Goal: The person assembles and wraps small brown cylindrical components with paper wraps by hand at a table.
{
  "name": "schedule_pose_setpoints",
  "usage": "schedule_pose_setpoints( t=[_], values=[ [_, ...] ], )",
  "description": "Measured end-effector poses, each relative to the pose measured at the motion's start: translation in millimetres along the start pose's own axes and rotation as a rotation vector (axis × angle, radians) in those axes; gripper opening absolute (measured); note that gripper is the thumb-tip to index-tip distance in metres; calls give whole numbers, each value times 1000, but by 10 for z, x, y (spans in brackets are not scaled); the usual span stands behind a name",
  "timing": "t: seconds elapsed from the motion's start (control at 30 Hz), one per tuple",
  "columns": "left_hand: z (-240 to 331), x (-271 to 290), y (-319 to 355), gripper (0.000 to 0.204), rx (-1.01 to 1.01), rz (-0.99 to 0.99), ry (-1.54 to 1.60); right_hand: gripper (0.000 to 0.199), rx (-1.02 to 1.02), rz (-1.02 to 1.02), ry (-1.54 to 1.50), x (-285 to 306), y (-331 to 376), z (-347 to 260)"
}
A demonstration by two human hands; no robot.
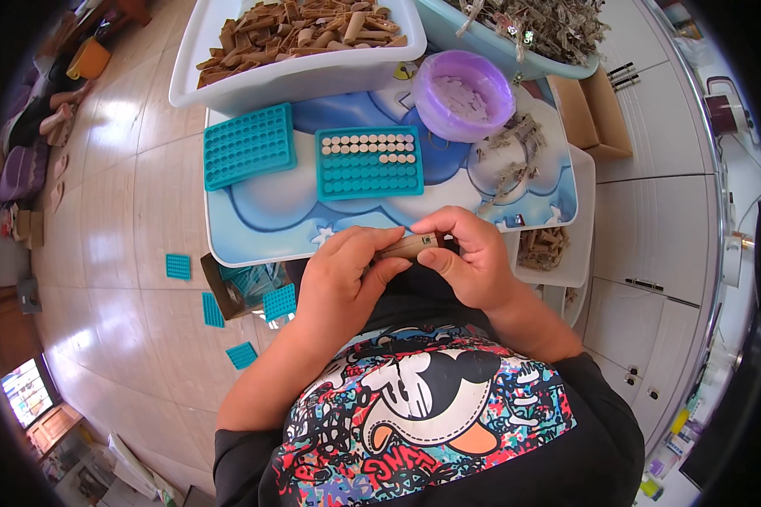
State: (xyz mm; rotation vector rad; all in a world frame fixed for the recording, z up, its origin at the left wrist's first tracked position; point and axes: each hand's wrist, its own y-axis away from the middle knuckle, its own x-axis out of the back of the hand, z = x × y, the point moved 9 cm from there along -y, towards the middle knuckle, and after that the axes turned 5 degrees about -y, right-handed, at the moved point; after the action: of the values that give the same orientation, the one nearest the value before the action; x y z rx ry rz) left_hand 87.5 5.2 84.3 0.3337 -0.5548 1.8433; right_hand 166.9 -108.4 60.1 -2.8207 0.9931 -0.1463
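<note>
My left hand and my right hand meet just in front of the table's near edge. Between them is a small tan tube-like piece with a dark square mark, lying roughly sideways. The left thumb and fingers pinch one end, and the right thumb and fingers close round the other, where something dark reddish shows. Beyond my hands, a turquoise tray with round hollows holds rows of white round discs in its far part. Another turquoise tray lies tilted to its left.
A white tub of brown pieces and a pale blue basin of dry grey scraps stand at the back. Near them is a purple-lined bowl. On the floor at left are a cardboard box and small turquoise trays.
</note>
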Motion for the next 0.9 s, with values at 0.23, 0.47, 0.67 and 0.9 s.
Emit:
schedule_pose_setpoints(
  t=[0.23,0.47,0.67,0.9],
  values=[
    [-181,-155,40,18,118,-37,65,21,-35,78,11,15,33,79],
    [-579,-507,132,31,597,-188,746,23,-301,189,-372,45,38,442],
    [-545,-537,130,35,688,-292,927,22,-513,116,-594,4,106,640],
    [-511,-515,159,20,561,-314,596,20,-298,4,-268,30,70,421]
  ],
)
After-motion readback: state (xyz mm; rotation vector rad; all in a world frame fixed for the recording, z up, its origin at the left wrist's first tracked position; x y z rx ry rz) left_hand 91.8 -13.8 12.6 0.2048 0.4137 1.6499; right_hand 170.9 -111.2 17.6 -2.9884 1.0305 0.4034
